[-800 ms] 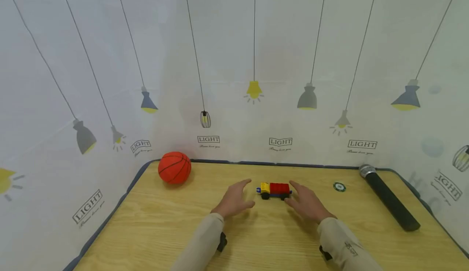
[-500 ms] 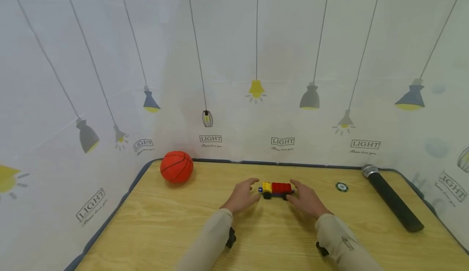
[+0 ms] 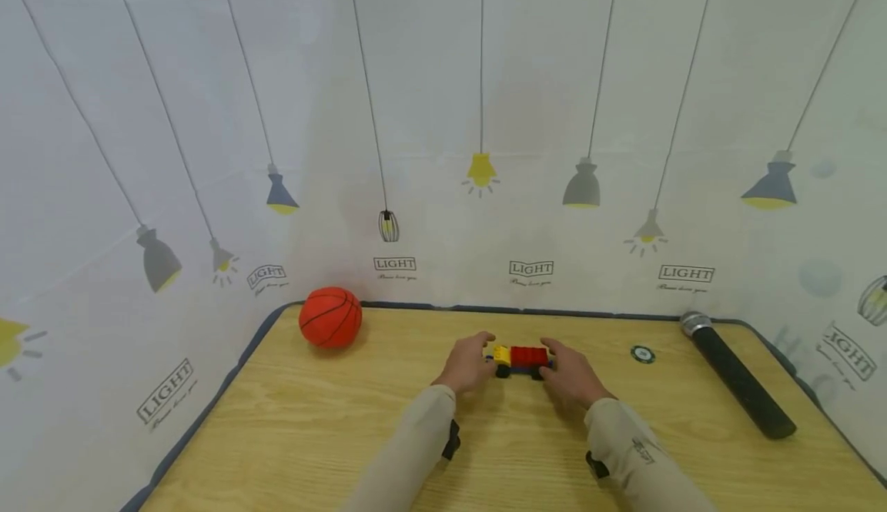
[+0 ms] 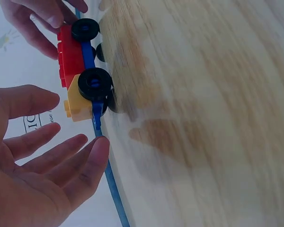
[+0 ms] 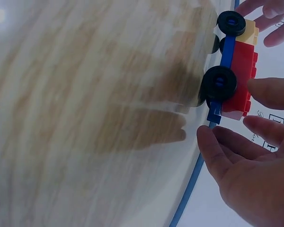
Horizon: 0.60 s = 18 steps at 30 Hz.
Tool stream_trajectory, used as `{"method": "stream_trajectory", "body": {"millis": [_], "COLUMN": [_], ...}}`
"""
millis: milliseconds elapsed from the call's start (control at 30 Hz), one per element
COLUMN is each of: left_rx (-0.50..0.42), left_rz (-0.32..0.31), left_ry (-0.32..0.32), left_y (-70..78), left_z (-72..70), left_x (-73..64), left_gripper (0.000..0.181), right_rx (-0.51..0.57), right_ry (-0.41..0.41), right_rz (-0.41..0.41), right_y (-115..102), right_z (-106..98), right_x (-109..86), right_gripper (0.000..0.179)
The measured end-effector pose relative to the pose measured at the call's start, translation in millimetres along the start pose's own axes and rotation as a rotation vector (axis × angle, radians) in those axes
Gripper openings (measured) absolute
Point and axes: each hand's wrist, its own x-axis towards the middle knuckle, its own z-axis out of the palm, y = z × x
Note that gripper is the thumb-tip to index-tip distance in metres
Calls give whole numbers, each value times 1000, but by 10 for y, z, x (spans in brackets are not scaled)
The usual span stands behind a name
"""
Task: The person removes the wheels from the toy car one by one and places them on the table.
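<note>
A toy truck of building bricks [image 3: 529, 356], with a yellow cab, red load and blue base on black wheels, stands on the wooden table between both hands. My left hand [image 3: 467, 363] is at its cab end, fingers loosely bent; in the left wrist view a fingertip [image 4: 102, 144] lies close to the blue coupling, and contact is unclear. At the rear is my right hand [image 3: 570, 373]. In the right wrist view its thumb [image 5: 270, 92] comes up beside the red brick [image 5: 239, 78], with the other fingers just behind the truck. Neither hand visibly grips it.
A red toy basketball [image 3: 330, 317] sits at the table's back left. Right of the truck lies a green-and-white poker chip [image 3: 643, 353], and further right a black microphone [image 3: 738, 377] with a silver head. A lamp-printed white curtain [image 3: 443, 112] surrounds the wooden table [image 3: 298, 427].
My left hand has moved right, up to the truck's cab end, and its fingers have drawn in. My right hand has shifted slightly left, nearer the rear. The truck stays in place.
</note>
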Motion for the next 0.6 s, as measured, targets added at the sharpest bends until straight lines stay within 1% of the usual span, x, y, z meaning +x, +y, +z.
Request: {"method": "stream_trajectory", "body": {"millis": [133,233,333,433,600], "left_rx": [13,11,12,34,68], "left_rz": [-24,-36,-40,-39,-39], "left_ry": [5,8,22,42,56], "left_y": [35,67,88,88,89], "left_z": [35,62,81,92,96], "left_x": [16,6,0,11,41], "left_gripper": [45,43,41,39,33], "right_rx": [17,6,-17,-29,-15], "right_ry": [-3,7,32,56,73], "right_rz": [2,8,0,-10,10], "right_y": [-4,1,7,9,15], "right_z": [5,6,4,2,13], "right_x": [30,41,53,64,84], "right_gripper": [55,50,45,41,40]}}
